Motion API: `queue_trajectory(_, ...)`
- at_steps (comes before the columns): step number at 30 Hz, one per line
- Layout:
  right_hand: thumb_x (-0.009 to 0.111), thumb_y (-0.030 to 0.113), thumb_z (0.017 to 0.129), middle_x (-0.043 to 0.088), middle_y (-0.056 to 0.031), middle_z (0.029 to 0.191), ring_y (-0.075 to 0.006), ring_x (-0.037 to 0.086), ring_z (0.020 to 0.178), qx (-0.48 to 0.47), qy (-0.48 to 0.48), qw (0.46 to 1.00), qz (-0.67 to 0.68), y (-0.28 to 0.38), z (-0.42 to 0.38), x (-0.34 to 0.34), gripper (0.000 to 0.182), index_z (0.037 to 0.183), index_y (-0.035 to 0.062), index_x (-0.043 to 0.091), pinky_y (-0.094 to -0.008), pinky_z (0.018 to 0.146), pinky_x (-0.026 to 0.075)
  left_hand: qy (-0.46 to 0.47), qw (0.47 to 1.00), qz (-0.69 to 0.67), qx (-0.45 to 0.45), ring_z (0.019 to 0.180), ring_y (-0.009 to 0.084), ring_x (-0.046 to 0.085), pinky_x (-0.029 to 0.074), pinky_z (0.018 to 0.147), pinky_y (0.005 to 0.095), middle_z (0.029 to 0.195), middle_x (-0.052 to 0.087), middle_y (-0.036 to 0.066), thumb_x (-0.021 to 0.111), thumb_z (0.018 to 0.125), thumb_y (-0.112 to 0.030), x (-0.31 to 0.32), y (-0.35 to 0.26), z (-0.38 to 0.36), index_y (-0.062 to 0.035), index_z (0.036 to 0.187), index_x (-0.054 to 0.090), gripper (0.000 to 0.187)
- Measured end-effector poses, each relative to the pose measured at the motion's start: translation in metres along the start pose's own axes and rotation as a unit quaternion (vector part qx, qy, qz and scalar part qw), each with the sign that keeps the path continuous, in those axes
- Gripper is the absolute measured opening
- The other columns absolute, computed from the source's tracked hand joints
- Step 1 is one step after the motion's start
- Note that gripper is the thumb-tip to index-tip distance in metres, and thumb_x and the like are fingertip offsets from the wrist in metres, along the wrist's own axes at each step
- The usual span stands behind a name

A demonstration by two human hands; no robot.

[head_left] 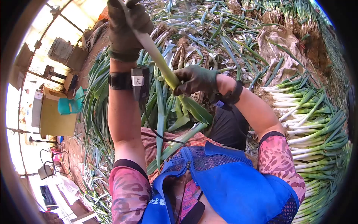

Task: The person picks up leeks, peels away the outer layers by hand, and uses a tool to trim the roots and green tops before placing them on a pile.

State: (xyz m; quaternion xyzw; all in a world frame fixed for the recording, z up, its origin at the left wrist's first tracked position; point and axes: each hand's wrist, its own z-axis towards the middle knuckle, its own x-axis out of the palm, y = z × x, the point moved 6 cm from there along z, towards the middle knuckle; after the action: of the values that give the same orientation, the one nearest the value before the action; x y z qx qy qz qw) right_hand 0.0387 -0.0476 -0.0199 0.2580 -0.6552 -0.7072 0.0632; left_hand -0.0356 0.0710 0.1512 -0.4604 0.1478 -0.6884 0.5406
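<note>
A long green onion runs slantwise in front of me, its pale end up at the left and its green leaves hanging down over my lap. My left hand, in a dark glove, is closed around the pale upper part. Lower down, my right hand, also gloved, pinches the stalk where white turns to green. Its fingers are wrapped round it from the right. Below the hands, loose leaves lie across the patterned cloth on my lap.
A heap of leafy green onions lies on the left. Pale-stalked green onions are lined up on the right. Stripped leaves cover the ground ahead, beside a crumpled sack. A teal chair stands far left.
</note>
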Motion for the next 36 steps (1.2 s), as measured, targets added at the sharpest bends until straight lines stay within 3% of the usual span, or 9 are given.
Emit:
queue_trajectory(4, 0.064, 0.013, 0.083, 0.069, -0.008, 0.082, -0.0253, 0.068, 0.077, -0.013, -0.067, 0.929, -0.365, 0.014, -0.003, -0.009, 0.017, 0.1, 0.0127, 0.068, -0.0354, 0.07, 0.052, -0.264, 0.94, 0.211, 0.041, 0.059, 0.009, 0.04, 0.034, 0.053, 0.0234, 0.073, 0.041, -0.005, 0.057, 0.085, -0.069, -0.013, 0.025, -0.023, -0.0072, 0.105, 0.055, 0.065)
queue_trajectory(13, 0.066, 0.023, 0.079, 0.069, -0.0055, 0.08, -0.0229, 0.068, 0.071, -0.012, -0.146, 0.838, -0.526, 0.034, -0.021, -0.035, 0.015, 0.092, 0.0184, 0.071, -0.0375, 0.063, 0.051, -0.261, 0.961, 0.096, -0.001, 0.054, 0.005, 0.037, 0.033, 0.05, 0.0211, 0.064, 0.035, -0.006, 0.062, 0.085, -0.064, -0.04, 0.036, -0.029, -0.0182, 0.079, 0.041, 0.05)
queue_trajectory(18, 0.068, 0.009, 0.085, 0.067, -0.0079, 0.086, -0.0169, 0.067, 0.08, -0.192, -0.164, 0.951, 0.176, 0.04, -0.023, -0.06, 0.017, 0.101, 0.0027, 0.066, -0.0273, 0.071, 0.054, -0.204, 0.955, 0.214, 0.011, 0.051, 0.0083, 0.04, 0.035, 0.046, 0.0242, 0.065, 0.04, -0.006, 0.058, 0.088, -0.063, -0.024, 0.059, -0.026, -0.0192, 0.082, 0.045, 0.046)
queue_trajectory(21, 0.067, 0.009, 0.086, 0.064, -0.0048, 0.089, -0.0145, 0.063, 0.079, -0.336, -0.392, 0.795, -0.319, 0.083, -0.054, -0.098, 0.035, 0.119, 0.003, 0.059, -0.0274, 0.067, 0.052, -0.252, 0.925, 0.284, -0.022, 0.051, 0.0098, 0.042, 0.035, 0.046, 0.0246, 0.065, 0.041, -0.003, 0.053, 0.089, -0.066, -0.028, 0.082, -0.039, -0.0169, 0.08, 0.045, 0.051)
queue_trajectory(23, 0.067, 0.005, 0.085, 0.061, -0.0029, 0.091, -0.0139, 0.06, 0.078, -0.391, -0.272, 0.879, -0.041, 0.083, -0.064, -0.158, 0.041, 0.124, 0.0028, 0.057, -0.0275, 0.064, 0.051, -0.277, 0.923, 0.267, -0.02, 0.051, 0.0094, 0.04, 0.034, 0.046, 0.0241, 0.064, 0.039, -0.004, 0.054, 0.088, -0.068, -0.048, 0.092, -0.056, -0.0176, 0.079, 0.045, 0.052)
queue_trajectory(25, 0.068, 0.007, 0.085, 0.063, -0.0038, 0.096, -0.0169, 0.063, 0.081, -0.245, -0.177, 0.928, 0.217, 0.071, -0.078, -0.186, 0.042, 0.125, 0.0023, 0.056, -0.0278, 0.065, 0.051, -0.31, 0.927, 0.209, -0.016, 0.051, 0.0084, 0.038, 0.033, 0.047, 0.0226, 0.063, 0.038, -0.005, 0.056, 0.087, -0.068, -0.057, 0.093, -0.066, -0.0185, 0.085, 0.049, 0.05)
queue_trajectory(27, 0.065, 0.016, 0.089, 0.066, -0.0069, 0.099, -0.0186, 0.066, 0.085, -0.297, -0.221, 0.927, -0.067, 0.054, -0.056, -0.15, 0.041, 0.126, 0.0039, 0.056, -0.0314, 0.068, 0.052, -0.338, 0.923, 0.182, 0.009, 0.051, 0.0076, 0.037, 0.034, 0.048, 0.0214, 0.063, 0.038, -0.006, 0.058, 0.086, -0.067, -0.056, 0.091, -0.064, -0.0184, 0.093, 0.054, 0.049)
queue_trajectory(32, 0.066, 0.02, 0.086, 0.068, -0.0157, 0.093, -0.0301, 0.07, 0.085, 0.101, -0.113, 0.87, -0.469, 0.009, -0.016, -0.024, 0.031, 0.116, 0.0131, 0.061, -0.0435, 0.077, 0.053, -0.401, 0.9, 0.167, 0.018, 0.053, 0.0072, 0.041, 0.037, 0.049, 0.0209, 0.065, 0.043, -0.005, 0.06, 0.087, -0.063, -0.053, 0.085, -0.051, -0.0155, 0.094, 0.056, 0.048)
queue_trajectory(36, 0.066, 0.021, 0.086, 0.068, -0.0121, 0.087, -0.031, 0.068, 0.077, -0.018, -0.105, 0.864, -0.493, 0.036, -0.007, -0.03, 0.022, 0.104, 0.0105, 0.064, -0.04, 0.068, 0.054, -0.397, 0.892, 0.217, 0.004, 0.053, 0.0091, 0.046, 0.041, 0.048, 0.0237, 0.065, 0.048, -0.002, 0.058, 0.089, -0.062, -0.055, 0.089, -0.056, -0.0096, 0.097, 0.06, 0.054)
